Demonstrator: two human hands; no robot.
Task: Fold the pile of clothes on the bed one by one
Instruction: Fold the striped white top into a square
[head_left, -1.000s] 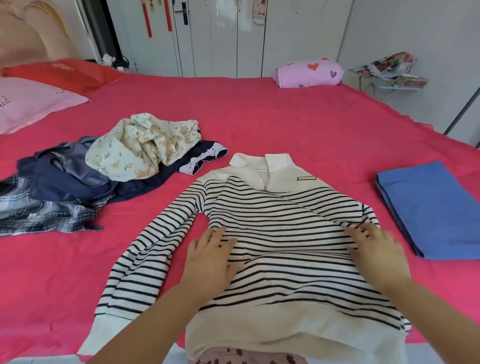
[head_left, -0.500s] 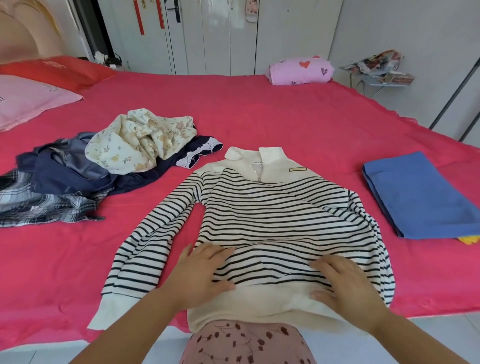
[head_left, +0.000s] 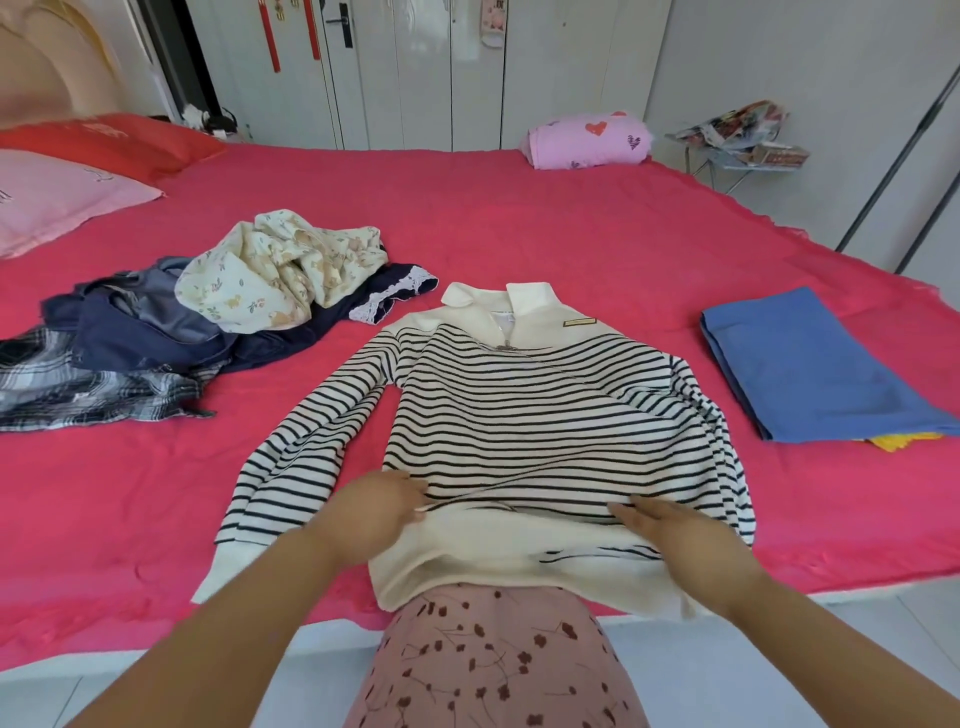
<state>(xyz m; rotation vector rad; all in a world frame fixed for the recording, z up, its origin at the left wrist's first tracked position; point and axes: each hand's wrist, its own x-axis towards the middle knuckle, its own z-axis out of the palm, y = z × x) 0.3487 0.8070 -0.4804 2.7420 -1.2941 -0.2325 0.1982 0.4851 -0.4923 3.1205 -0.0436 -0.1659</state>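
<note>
A white sweater with black stripes (head_left: 530, 415) lies face up on the red bed (head_left: 571, 234), collar away from me. Its cream hem hangs over the near bed edge. One sleeve stretches out to the lower left; the other lies folded along the right side. My left hand (head_left: 374, 514) pinches the sweater's left edge just above the hem. My right hand (head_left: 670, 535) rests flat on the hem band, fingers stretched out. The unfolded pile sits to the left: a cream floral garment (head_left: 280, 270) on top of a navy one (head_left: 156, 332) and a plaid one (head_left: 78, 384).
A folded blue cloth (head_left: 810, 364) lies at the right with something yellow (head_left: 904, 441) under it. A pink pillow (head_left: 52, 202) and a red pillow (head_left: 104, 140) are at the far left, a pink bundle with hearts (head_left: 587, 140) at the far edge. White wardrobe doors stand behind.
Both hands have slid down the sweater from the chest to the hem. My left hand has closed on the fabric. The view has pulled back from the bed.
</note>
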